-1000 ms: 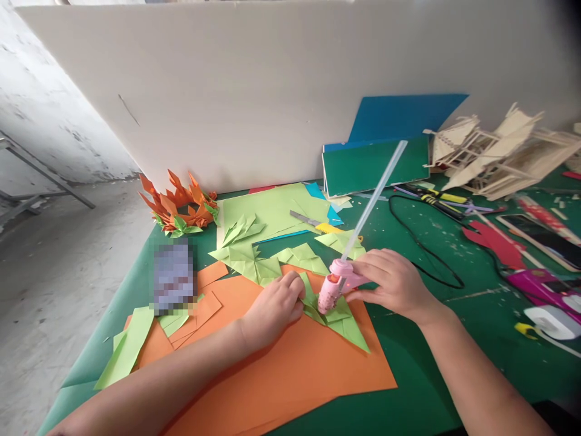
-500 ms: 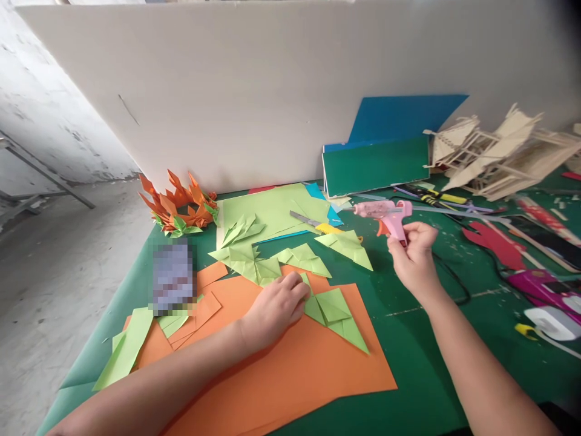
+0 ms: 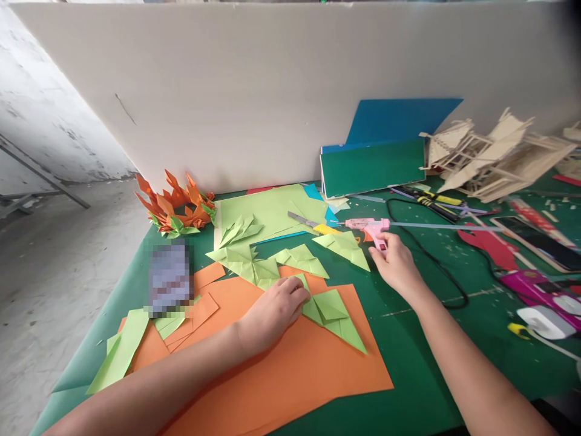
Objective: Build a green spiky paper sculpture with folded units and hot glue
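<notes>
The left hand (image 3: 275,312) pinches the upper end of a folded, pointed light-green paper piece (image 3: 334,316), which lies at its three o'clock, long axis ten to four. The right hand (image 3: 396,264) (farther from it) grips a pink plastic glue gun (image 3: 373,226).

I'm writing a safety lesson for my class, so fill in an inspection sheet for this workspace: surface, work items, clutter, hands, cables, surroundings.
Surface: green tabletop, small scraps scattered toward the right.
Work items: pink glue gun with a long glue stick behind it; folded light-green paper on an orange sheet.
Clutter: yellow-handled utility knife, blade exposed; smartphone at the right.
Hands: left hand touches the folded light-green paper, grip hidden; right hand holds the glue gun's handle.
Cables: black cable, looped beyond the right hand.
Surroundings: white board standing behind; wooden-stick model back right.
</notes>
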A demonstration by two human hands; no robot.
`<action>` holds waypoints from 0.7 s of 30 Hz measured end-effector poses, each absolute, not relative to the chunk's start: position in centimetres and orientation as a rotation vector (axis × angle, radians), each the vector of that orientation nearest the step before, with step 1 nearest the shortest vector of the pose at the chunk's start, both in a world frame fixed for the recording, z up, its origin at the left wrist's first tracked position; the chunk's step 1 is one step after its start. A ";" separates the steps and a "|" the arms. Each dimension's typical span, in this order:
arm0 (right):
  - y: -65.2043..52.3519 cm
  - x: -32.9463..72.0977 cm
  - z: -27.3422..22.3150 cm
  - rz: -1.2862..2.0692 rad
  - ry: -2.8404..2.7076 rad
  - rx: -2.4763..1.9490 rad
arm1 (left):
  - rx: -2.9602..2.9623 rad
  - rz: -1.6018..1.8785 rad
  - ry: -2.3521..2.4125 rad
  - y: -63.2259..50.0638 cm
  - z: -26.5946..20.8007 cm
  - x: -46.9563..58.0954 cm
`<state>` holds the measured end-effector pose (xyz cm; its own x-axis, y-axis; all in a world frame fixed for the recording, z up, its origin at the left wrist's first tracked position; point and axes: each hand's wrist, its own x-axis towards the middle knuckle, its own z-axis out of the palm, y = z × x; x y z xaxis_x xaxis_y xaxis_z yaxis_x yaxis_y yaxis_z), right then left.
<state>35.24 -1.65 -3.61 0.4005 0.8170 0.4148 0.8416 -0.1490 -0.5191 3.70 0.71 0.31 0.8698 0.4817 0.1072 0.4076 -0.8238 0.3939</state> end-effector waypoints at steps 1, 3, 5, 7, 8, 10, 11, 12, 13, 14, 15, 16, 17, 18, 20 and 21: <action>-1.8 35.1 -3.3 -0.117 -1.451 -1.964 | 2.664 0.292 0.660 0.8 0.4 3.7; -2.2 34.6 -2.2 -0.279 -1.505 -1.928 | 2.633 0.319 0.658 0.9 0.6 3.8; -2.9 33.6 -0.7 -0.300 -1.550 -1.801 | 2.611 0.342 0.664 0.9 0.7 3.9; -3.8 32.2 0.8 0.006 -1.691 -1.616 | 2.606 0.345 0.676 0.9 0.6 3.9; -4.1 31.4 1.4 0.219 -1.795 -1.532 | 2.607 0.342 0.682 0.9 0.6 3.9; -4.7 29.8 2.1 0.566 -2.001 -1.380 | 2.611 0.330 0.691 0.8 0.5 3.9; -4.9 29.2 2.1 0.678 -2.068 -1.328 | 2.614 0.326 0.694 0.8 0.4 3.9; -5.0 28.6 2.0 0.758 -2.123 -1.294 | 2.618 0.325 0.695 0.8 0.4 3.9; -5.0 28.1 1.8 0.809 -2.167 -1.270 | 2.624 0.328 0.696 0.8 0.4 3.9; -5.0 27.7 1.6 0.840 -2.207 -1.252 | 2.631 0.331 0.696 0.8 0.4 3.9; -4.9 27.5 1.4 0.856 -2.243 -1.240 | 2.639 0.331 0.697 0.8 0.5 4.0; -4.9 27.3 1.3 0.859 -2.275 -1.230 | 2.648 0.331 0.699 0.8 0.5 4.0; -4.8 27.2 1.2 0.854 -2.301 -1.223 | 2.656 0.326 0.699 0.8 0.6 4.0; -4.8 27.1 1.1 0.848 -2.323 -1.222 | 2.662 0.320 0.699 0.8 0.6 4.0; -4.9 27.0 1.2 0.836 -2.357 -1.223 | 2.666 0.319 0.692 0.7 0.6 4.1; -5.0 27.0 1.3 0.831 -2.372 -1.224 | 2.666 0.327 0.683 0.6 0.5 4.1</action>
<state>26.98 -5.01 1.27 -0.5687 0.8218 0.0348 0.6202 0.4562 -0.6381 4.12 0.64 0.53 0.8557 0.5009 0.1302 0.4154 -0.8149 0.4043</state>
